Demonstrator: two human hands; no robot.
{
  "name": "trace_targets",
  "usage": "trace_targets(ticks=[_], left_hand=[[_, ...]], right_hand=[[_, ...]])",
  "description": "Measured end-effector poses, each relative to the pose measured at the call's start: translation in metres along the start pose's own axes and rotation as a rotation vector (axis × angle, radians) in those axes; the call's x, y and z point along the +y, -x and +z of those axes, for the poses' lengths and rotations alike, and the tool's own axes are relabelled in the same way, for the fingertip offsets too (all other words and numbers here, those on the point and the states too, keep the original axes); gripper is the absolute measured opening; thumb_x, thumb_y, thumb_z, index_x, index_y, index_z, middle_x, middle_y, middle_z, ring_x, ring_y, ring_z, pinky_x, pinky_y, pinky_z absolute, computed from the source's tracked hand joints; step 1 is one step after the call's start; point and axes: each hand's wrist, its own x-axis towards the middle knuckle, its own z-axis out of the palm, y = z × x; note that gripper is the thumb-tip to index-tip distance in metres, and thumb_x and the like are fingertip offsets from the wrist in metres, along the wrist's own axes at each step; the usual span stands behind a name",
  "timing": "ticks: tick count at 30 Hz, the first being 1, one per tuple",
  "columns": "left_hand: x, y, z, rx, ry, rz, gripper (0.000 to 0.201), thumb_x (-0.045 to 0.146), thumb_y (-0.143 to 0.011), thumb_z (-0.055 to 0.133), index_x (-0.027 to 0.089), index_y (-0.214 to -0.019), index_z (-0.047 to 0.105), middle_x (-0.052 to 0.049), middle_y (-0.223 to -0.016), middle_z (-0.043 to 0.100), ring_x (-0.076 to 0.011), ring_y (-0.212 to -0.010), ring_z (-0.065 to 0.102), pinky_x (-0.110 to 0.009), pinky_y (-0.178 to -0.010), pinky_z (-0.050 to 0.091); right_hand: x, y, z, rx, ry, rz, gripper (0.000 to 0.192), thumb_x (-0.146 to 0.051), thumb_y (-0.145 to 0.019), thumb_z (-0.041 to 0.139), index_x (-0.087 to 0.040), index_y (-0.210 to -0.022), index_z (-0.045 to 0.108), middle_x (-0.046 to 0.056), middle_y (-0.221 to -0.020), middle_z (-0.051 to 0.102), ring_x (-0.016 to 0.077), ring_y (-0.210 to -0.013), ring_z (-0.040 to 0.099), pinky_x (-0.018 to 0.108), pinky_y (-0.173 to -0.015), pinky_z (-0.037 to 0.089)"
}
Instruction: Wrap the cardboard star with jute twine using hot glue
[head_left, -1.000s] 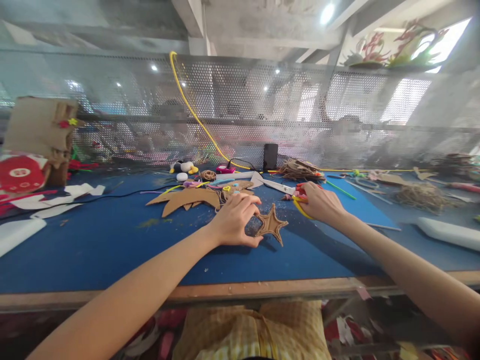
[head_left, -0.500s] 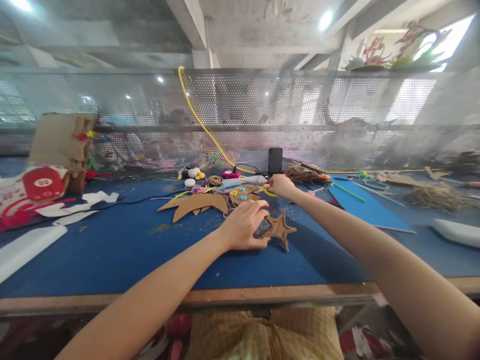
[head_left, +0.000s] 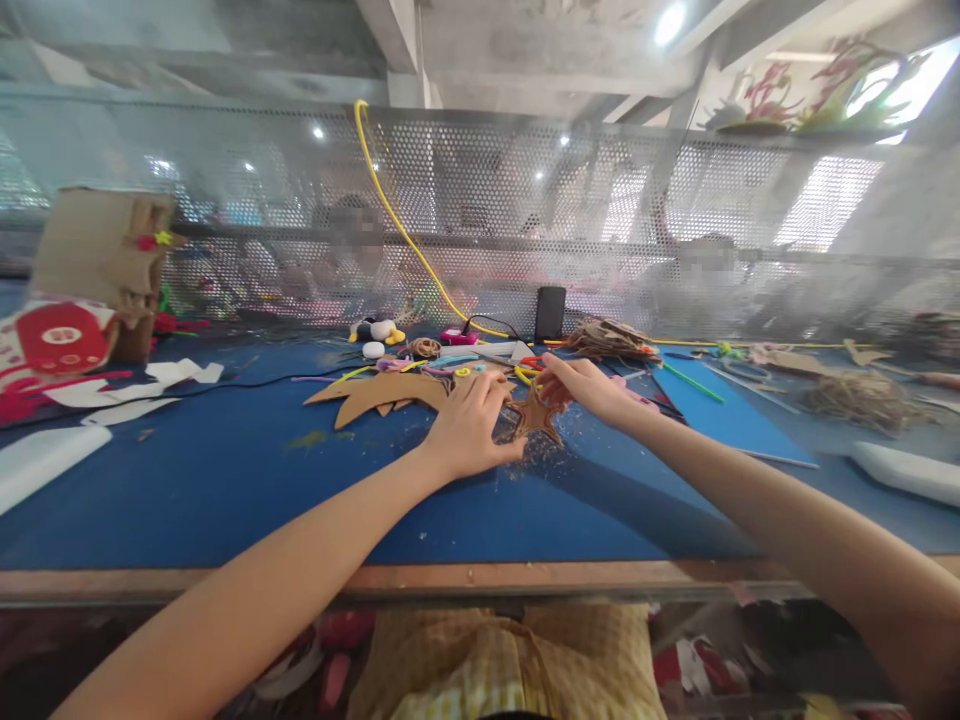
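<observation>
A small brown cardboard star [head_left: 534, 415] with a cord-like raised edge is between my two hands over the blue work surface. My left hand [head_left: 471, 425] curves around its left side, fingers bent above and thumb below. From the right, my right hand [head_left: 583, 388] has its curled fingertips at the star's upper right point; the exact grip is partly hidden. Just beyond the fingers lie yellow rings [head_left: 525, 376] and a red-orange piece. Leaf-shaped cardboard cutouts [head_left: 394, 392] lie left of my left hand, partly behind it.
A black phone-like block [head_left: 550, 314] stands at the perforated metal screen [head_left: 480, 220]. Bundled brown strips [head_left: 611, 340] and a blue sheet [head_left: 731, 415] lie to the right. White foam pieces [head_left: 52, 465] and a cardboard box [head_left: 97, 250] are at the left.
The star and my left hand have moved away from me and slightly left. My right hand has come back from the yellow and red items to the star's edge. The camera view has shifted slightly.
</observation>
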Motion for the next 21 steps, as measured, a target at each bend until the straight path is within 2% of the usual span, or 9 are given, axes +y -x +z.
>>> trace_targets(ticks=[5,9,12,14,17,21], left_hand=[[0.001,0.001,0.005,0.019,0.057,-0.035,0.043,0.044,-0.080,0.072,0.017,-0.110,0.057,-0.015,-0.129,0.054,-0.0344,-0.123,0.051,-0.051,-0.110,0.044],[0.000,0.001,0.006,-0.040,0.131,-0.047,0.047,0.053,-0.085,0.068,0.018,-0.114,0.057,-0.015,-0.130,0.054,-0.0341,-0.127,0.049,-0.051,-0.113,0.040],[-0.005,0.000,0.006,-0.048,0.161,-0.146,0.036,0.048,-0.096,0.055,0.019,-0.116,0.059,-0.013,-0.127,0.056,-0.0305,-0.127,0.049,-0.050,-0.112,0.040],[-0.012,-0.001,0.006,-0.049,0.134,-0.190,0.029,0.039,-0.099,0.047,0.019,-0.110,0.065,-0.011,-0.123,0.059,-0.0293,-0.124,0.050,-0.050,-0.112,0.039],[-0.023,-0.002,0.009,-0.042,0.100,-0.240,0.028,0.026,-0.096,0.046,0.020,-0.088,0.072,-0.010,-0.117,0.062,-0.0300,-0.121,0.050,-0.053,-0.112,0.036],[-0.037,-0.002,0.011,-0.009,0.043,-0.325,0.029,0.018,-0.089,0.048,0.021,-0.081,0.075,-0.009,-0.111,0.066,-0.0299,-0.117,0.053,-0.054,-0.111,0.036]], right_hand=[[0.009,0.042,0.014,-0.053,-0.170,-0.082,0.053,-0.065,-0.093,0.047,-0.017,-0.079,0.063,0.003,-0.064,0.066,0.0147,-0.056,0.062,0.027,-0.056,0.052],[0.015,0.046,0.016,-0.105,-0.195,-0.083,0.047,-0.060,-0.092,0.048,-0.019,-0.073,0.059,-0.001,-0.058,0.061,0.0126,-0.049,0.056,0.026,-0.049,0.047],[0.019,0.047,0.013,-0.111,-0.143,-0.047,0.040,-0.052,-0.091,0.048,-0.020,-0.071,0.059,-0.003,-0.051,0.056,0.0113,-0.042,0.049,0.024,-0.042,0.038],[0.020,0.049,0.012,-0.096,-0.077,-0.035,0.036,-0.046,-0.090,0.050,-0.020,-0.067,0.059,-0.003,-0.048,0.053,0.0105,-0.041,0.046,0.024,-0.042,0.034],[0.019,0.053,0.012,-0.079,0.036,-0.056,0.038,-0.043,-0.087,0.052,-0.020,-0.057,0.053,-0.003,-0.048,0.049,0.0096,-0.045,0.042,0.025,-0.045,0.029],[0.017,0.057,0.013,-0.001,0.192,-0.096,0.051,-0.048,-0.090,0.048,-0.021,-0.048,0.042,-0.002,-0.047,0.042,0.0103,-0.047,0.036,0.029,-0.049,0.023]])
